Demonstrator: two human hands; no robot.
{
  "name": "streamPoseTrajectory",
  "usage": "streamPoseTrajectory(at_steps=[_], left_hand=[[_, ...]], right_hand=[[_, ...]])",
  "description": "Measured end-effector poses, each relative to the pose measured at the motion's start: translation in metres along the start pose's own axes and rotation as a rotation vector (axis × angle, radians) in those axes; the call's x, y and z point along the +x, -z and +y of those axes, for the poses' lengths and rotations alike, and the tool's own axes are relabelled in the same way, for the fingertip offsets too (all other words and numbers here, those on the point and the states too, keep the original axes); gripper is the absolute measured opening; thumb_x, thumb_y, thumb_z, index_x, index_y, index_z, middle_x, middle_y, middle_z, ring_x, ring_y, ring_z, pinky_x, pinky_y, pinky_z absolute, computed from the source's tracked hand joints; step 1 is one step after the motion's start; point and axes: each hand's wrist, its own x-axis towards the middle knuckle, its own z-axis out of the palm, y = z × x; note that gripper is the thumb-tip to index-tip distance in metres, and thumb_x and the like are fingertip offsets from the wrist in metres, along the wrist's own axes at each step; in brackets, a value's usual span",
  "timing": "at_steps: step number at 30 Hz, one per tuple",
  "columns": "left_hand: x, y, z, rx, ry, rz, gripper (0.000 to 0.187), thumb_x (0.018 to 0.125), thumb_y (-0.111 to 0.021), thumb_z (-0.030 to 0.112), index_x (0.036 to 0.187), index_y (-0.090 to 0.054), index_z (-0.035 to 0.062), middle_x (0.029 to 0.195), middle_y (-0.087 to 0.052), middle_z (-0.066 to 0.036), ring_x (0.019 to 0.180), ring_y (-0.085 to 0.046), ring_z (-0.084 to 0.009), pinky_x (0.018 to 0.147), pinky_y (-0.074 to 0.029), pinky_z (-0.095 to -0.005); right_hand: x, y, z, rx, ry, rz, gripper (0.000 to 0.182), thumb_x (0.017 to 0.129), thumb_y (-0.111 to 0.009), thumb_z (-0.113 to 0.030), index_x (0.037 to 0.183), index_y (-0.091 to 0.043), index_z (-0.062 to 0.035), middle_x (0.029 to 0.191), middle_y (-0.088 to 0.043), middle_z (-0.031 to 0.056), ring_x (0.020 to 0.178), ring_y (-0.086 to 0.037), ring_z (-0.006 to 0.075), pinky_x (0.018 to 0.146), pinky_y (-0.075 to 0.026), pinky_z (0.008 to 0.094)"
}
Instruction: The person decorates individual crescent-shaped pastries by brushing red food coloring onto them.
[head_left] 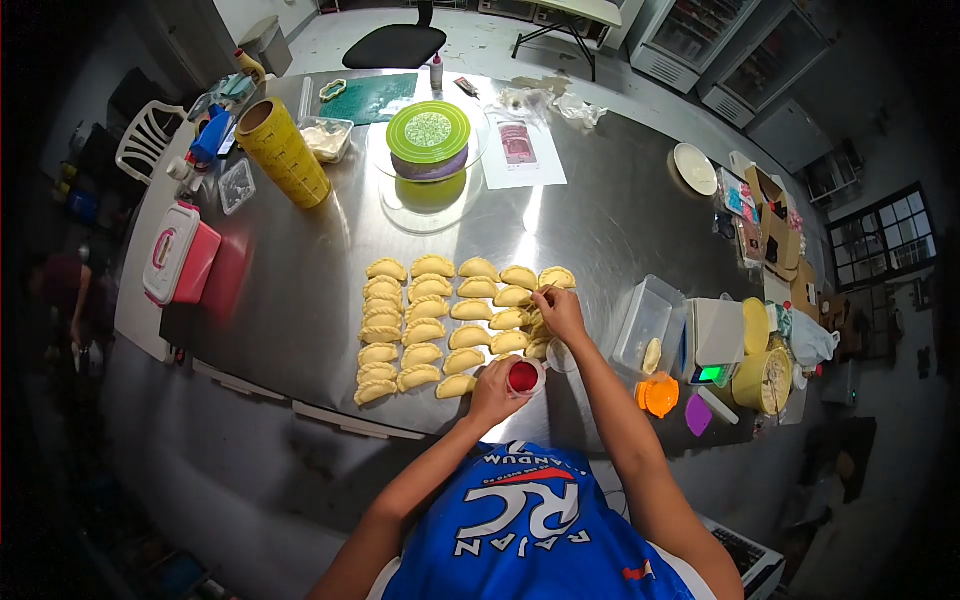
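Several crimped half-moon dumplings (425, 331) lie in columns on the metal table. My left hand (492, 394) is closed around a small clear cup (523, 378) with something red inside, at the table's near edge. Just beyond it, my right hand (560, 314) reaches over the rightmost column of dumplings. Its fingertips are pinched together beside the far dumpling (556, 278); whatever they hold, if anything, is too small to make out. A clear round lid (561, 357) sits below my right wrist, partly covered by the forearm.
To the right are a clear plastic container (648, 325), a scale (716, 335), an orange dumpling mould (658, 396) and a purple scraper (698, 413). A cling-film roll (283, 155), a pink-and-white box (182, 255) and a turntable with a green disc (428, 130) stand farther back and left.
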Motion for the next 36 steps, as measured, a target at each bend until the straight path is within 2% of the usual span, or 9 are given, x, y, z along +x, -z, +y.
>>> streamPoseTrajectory(at_steps=[7,11,12,16,19,21,26,32,36], left_hand=[[0.003,0.004,-0.003,0.008,0.033,-0.017,0.066,0.063,-0.084,0.023,0.118,-0.055,0.0011,0.107,-0.062,-0.018,0.098,-0.06,-0.035,0.085,-0.049,-0.0425],[0.009,0.004,-0.006,-0.013,0.006,0.006,0.066,0.064,-0.084,0.023,0.119,-0.054,0.0012,0.106,-0.062,-0.018,0.099,-0.06,-0.0353,0.084,-0.049,-0.0427],[0.011,0.004,-0.006,-0.007,-0.003,0.023,0.066,0.064,-0.084,0.023,0.119,-0.054,0.0014,0.107,-0.062,-0.018,0.099,-0.06,-0.0353,0.084,-0.049,-0.0428],[0.021,0.004,-0.003,-0.006,-0.018,0.036,0.065,0.064,-0.083,0.022,0.118,-0.053,0.002,0.108,-0.062,-0.017,0.099,-0.06,-0.0356,0.085,-0.049,-0.0434],[0.027,0.002,-0.003,-0.009,-0.029,0.029,0.064,0.064,-0.081,0.022,0.119,-0.053,0.0027,0.107,-0.062,-0.017,0.098,-0.059,-0.0353,0.085,-0.048,-0.0435],[0.03,0.005,0.001,-0.009,-0.035,0.027,0.064,0.064,-0.081,0.022,0.118,-0.053,0.0023,0.106,-0.062,-0.017,0.098,-0.059,-0.0353,0.085,-0.048,-0.0436],[0.035,0.006,-0.001,-0.009,-0.008,0.037,0.063,0.064,-0.082,0.022,0.116,-0.054,0.0017,0.105,-0.063,-0.017,0.098,-0.06,-0.0357,0.086,-0.048,-0.0438],[0.053,0.001,-0.008,0.01,-0.019,0.063,0.063,0.066,-0.081,0.025,0.117,-0.054,0.0018,0.106,-0.062,-0.017,0.097,-0.059,-0.0366,0.085,-0.048,-0.0441],[0.057,0.0,-0.01,0.027,-0.024,0.04,0.063,0.066,-0.081,0.025,0.117,-0.053,0.0015,0.105,-0.062,-0.017,0.097,-0.059,-0.0367,0.085,-0.047,-0.0445]], right_hand=[[-0.013,0.03,-0.019,0.135,0.038,0.071,0.022,0.09,-0.062,-0.015,0.085,-0.07,0.0048,0.074,-0.07,0.0098,0.068,-0.065,0.0138,0.062,-0.049,0.0279],[-0.049,0.053,-0.047,0.229,0.037,-0.005,0.021,0.09,-0.062,-0.014,0.084,-0.07,0.0047,0.078,-0.07,0.0094,0.071,-0.065,0.0141,0.065,-0.049,0.0272],[-0.057,0.052,-0.047,0.25,0.058,-0.014,0.02,0.088,-0.064,-0.016,0.083,-0.07,0.0031,0.072,-0.069,0.0135,0.066,-0.067,0.0182,0.062,-0.049,0.0303],[-0.078,0.054,-0.058,0.031,0.127,-0.095,0.017,0.086,-0.064,-0.013,0.082,-0.069,0.0026,0.074,-0.069,0.0156,0.065,-0.068,0.0257,0.061,-0.05,0.0325],[-0.082,0.044,-0.046,-0.038,0.241,-0.064,0.018,0.086,-0.064,-0.014,0.082,-0.069,0.0027,0.074,-0.069,0.0155,0.065,-0.067,0.0274,0.06,-0.05,0.0341],[-0.079,0.043,-0.044,0.017,0.183,-0.085,0.017,0.085,-0.064,-0.014,0.082,-0.069,0.0027,0.073,-0.068,0.0156,0.064,-0.067,0.0273,0.062,-0.05,0.0339],[-0.057,0.055,-0.034,0.251,0.022,0.038,0.02,0.089,-0.064,-0.015,0.083,-0.07,0.0035,0.075,-0.07,0.0102,0.067,-0.065,0.0149,0.064,-0.049,0.0287],[-0.002,0.055,-0.004,0.545,-0.076,0.14,0.022,0.092,-0.061,-0.015,0.087,-0.069,0.0051,0.076,-0.069,0.0079,0.069,-0.063,0.011,0.063,-0.048,0.0242],[0.022,0.03,0.012,0.328,-0.098,0.179,0.023,0.093,-0.06,-0.016,0.088,-0.069,0.0045,0.076,-0.069,0.0064,0.067,-0.062,0.0108,0.062,-0.048,0.0256]])
